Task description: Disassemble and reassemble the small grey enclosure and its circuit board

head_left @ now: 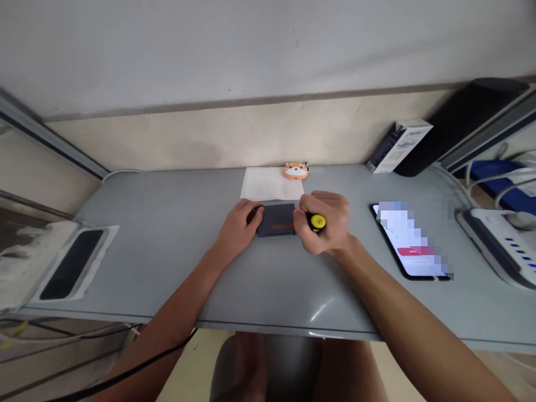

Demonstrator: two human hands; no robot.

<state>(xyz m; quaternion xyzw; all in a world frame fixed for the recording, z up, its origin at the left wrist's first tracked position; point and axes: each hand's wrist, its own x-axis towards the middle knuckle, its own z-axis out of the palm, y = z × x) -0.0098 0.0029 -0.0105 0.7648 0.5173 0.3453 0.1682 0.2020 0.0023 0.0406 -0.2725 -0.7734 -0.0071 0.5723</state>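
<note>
A small dark grey electronics box (276, 219) with a row of vent slots along its near side lies flat on the desk. Against its left end is my left hand (240, 226), fingers and thumb closed on the edge and corner. My right hand (329, 222) is a fist at the box's right end, wrapped around what looks like a screwdriver (318, 223) with a black handle and a round yellow end cap facing me. The fist hides the tool's shaft and tip, along with the box's right edge.
Behind the box lie a white paper sheet (268, 183) and an orange animal-face case (295, 170). To the right are a lit phone (408, 243), a carton (401, 146), a black cylinder (458, 125) and a power strip (498, 243). A dark phone-shaped slab (72, 265) lies left.
</note>
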